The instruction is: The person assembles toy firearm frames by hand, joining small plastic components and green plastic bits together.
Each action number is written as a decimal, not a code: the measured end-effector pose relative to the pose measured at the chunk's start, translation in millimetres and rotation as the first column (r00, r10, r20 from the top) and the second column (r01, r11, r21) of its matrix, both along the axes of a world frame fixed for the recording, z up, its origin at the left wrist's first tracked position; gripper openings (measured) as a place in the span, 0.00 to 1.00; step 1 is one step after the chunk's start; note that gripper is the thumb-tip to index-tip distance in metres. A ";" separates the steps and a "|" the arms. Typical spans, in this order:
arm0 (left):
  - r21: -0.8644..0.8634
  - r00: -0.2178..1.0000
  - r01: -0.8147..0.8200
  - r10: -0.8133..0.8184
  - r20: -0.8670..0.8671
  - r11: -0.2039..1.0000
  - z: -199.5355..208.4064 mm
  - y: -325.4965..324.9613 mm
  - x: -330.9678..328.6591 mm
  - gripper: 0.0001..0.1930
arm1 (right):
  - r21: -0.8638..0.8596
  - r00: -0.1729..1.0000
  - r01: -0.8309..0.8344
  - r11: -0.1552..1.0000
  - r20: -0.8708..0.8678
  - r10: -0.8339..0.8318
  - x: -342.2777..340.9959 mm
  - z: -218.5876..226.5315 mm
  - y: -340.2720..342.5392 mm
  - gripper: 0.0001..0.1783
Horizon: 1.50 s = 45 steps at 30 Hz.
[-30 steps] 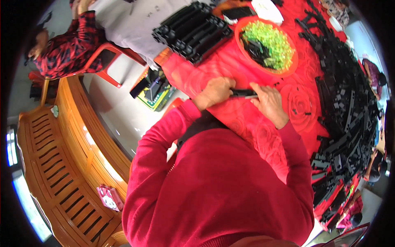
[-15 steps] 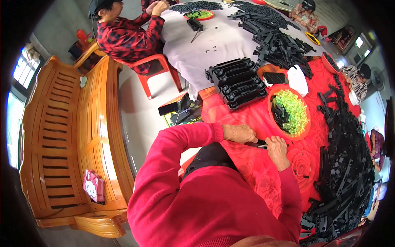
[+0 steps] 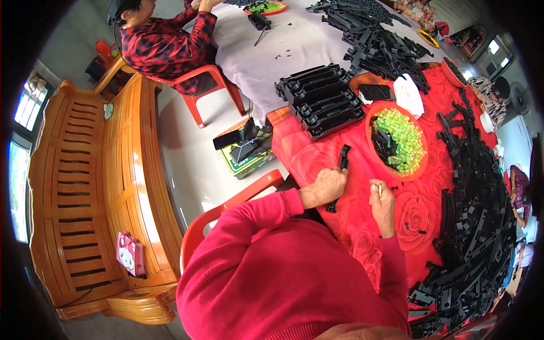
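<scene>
My left hand (image 3: 330, 184) is closed around the middle of a long black plastic part (image 3: 344, 154), whose ends stick out beyond the fingers above the red cloth. To its right, my right hand (image 3: 383, 205) is curled shut on a thin pale tool (image 3: 380, 189); its tip is too small to make out. The two hands are apart. Beyond them stands an orange bowl (image 3: 390, 174) holding bright green small pieces (image 3: 403, 139) and some black ones. A neat stack of similar black plastic parts (image 3: 320, 102) lies to the bowl's left.
A large heap of black parts (image 3: 479, 226) covers the table's right side, with another pile (image 3: 379, 42) farther back. A phone (image 3: 375, 92) and white tissue (image 3: 408, 95) lie behind the bowl. A person in a checked shirt (image 3: 164, 48) sits at far left, near a wooden bench (image 3: 127, 170).
My hands have moved apart. My left hand has turned the black part upright in view; my right hand has drawn back from it with the pale tool. The view has shifted slightly.
</scene>
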<state>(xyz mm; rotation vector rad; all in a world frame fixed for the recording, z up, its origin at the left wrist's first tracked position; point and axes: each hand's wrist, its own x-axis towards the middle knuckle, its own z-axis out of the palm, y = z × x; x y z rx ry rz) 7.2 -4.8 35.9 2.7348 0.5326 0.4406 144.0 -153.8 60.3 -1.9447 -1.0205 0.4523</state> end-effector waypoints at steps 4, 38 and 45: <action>0.042 0.985 0.158 -0.160 0.062 0.987 -6.9 13.5 -4.7 0.11 | 0.006 0.968 0.015 1.000 -0.251 -0.013 -1.7 -8.6 -7.5 0.16; 0.073 0.947 0.117 -0.133 0.293 0.990 -7.5 13.2 -17.6 0.20 | 0.021 0.922 -0.005 1.000 0.386 -0.004 9.0 25.2 -23.2 0.07; 0.151 0.942 0.054 -0.101 0.319 0.987 -12.7 1.9 -14.7 0.18 | -0.091 0.840 -0.086 0.992 0.529 0.121 -1.4 20.4 2.2 0.09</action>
